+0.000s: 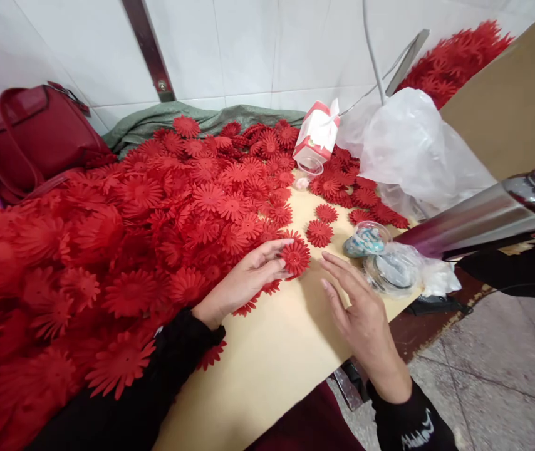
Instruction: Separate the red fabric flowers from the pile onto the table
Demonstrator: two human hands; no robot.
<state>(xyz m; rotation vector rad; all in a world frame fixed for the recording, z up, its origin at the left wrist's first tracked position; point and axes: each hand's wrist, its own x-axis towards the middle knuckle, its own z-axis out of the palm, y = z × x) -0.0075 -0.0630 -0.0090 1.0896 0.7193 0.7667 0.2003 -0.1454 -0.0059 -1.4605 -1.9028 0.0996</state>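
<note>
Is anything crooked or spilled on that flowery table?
The tissue box looks a bit crooked: it sits at a slant among the red flowers, not square with the table. The camera's angle may exaggerate that. I can't see any spill.

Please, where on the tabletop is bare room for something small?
Bare tabletop lies between the left hand and the right hand, down to the near edge. Heaped red flowers crowd the left; plastic containers, the right edge.
</note>
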